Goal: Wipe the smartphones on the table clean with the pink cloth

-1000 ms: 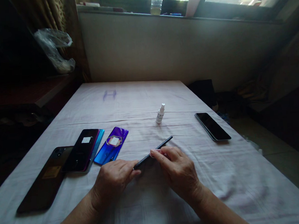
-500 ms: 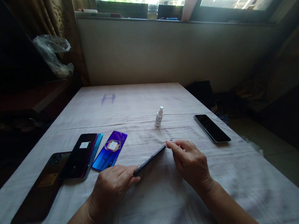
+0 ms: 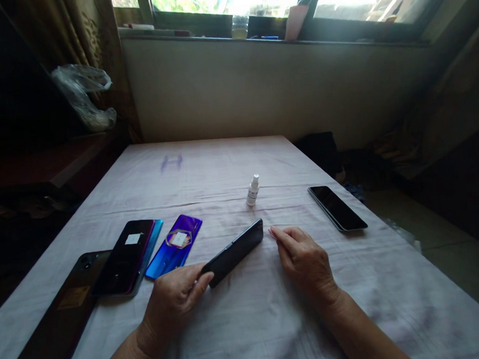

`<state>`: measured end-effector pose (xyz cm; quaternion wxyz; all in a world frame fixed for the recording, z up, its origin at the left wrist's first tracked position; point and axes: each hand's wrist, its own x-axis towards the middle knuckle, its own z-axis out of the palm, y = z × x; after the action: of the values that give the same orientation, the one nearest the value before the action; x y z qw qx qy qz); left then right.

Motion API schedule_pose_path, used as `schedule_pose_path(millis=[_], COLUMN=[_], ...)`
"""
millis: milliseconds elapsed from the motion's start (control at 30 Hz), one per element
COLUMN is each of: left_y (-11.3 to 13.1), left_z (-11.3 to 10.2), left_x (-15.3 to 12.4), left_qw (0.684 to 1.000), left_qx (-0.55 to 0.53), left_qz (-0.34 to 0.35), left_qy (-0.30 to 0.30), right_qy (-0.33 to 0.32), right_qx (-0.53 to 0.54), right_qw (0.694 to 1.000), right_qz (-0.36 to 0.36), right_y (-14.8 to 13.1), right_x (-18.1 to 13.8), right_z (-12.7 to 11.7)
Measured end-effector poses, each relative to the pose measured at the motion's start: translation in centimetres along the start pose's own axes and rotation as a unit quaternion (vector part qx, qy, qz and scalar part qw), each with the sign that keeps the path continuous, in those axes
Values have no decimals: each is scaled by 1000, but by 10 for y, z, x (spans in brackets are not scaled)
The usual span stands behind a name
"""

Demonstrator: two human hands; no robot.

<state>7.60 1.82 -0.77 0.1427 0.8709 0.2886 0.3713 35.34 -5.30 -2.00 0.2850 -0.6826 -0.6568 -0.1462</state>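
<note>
My left hand (image 3: 176,295) grips a dark smartphone (image 3: 239,251) by its near end, thumb on one face and fingers behind. The phone is tilted up on its long edge above the cloth, its side buttons facing up. Off its far end, my right hand (image 3: 306,257) is closed in a pinch, apart from the phone. A small pale pinkish bit shows at those fingertips; I cannot tell what it is. Beyond the phone stands a small white spray bottle (image 3: 252,191) with a printed label. A blue-purple phone (image 3: 176,245) lies just past my left hand.
At the left lie a black phone (image 3: 123,260) overlapping a light-blue one (image 3: 152,244), and a dark brown phone (image 3: 55,321). Another black-screened phone (image 3: 338,207) rests near the table's right edge. A pale cloth (image 3: 217,164) covers the table, which meets the wall (image 3: 208,93).
The held phone has rolled from nearly edge-on, so its dark face shows more. Its far end is now apart from my right fingertips. The view has shifted slightly.
</note>
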Motion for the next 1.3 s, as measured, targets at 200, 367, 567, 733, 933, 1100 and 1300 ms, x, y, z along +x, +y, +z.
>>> schedule_pose_path(millis=[200,367,567,733,933,1100,1300], left_y=[-5,-1,-4,-9,-5,-7,-14], left_z=[5,-1,-7,-8,1,15,25], left_x=[-1,8,12,8,2,2,-6], left_qw=[966,912,838,804,772,771,785], left_qx=[-87,-183,-291,-365,-435,-444,-418], left_qz=[-239,-362,-455,-457,-451,-447,-448], left_qy=[-45,-54,-82,-112,-107,-91,-89], right_qy=[-40,22,-71,-181,-259,-189,-37], right_qx=[-54,-42,23,58,143,161,12], right_qw=[997,998,981,958,934,959,999], right_qz=[28,-38,-180,-216,-198,-139,20], right_y=[3,-5,-20,-20,-17,-4,55], right_x=[-1,3,11,28,32,17,-2], right_z=[0,-8,-23,-38,-43,-37,-41])
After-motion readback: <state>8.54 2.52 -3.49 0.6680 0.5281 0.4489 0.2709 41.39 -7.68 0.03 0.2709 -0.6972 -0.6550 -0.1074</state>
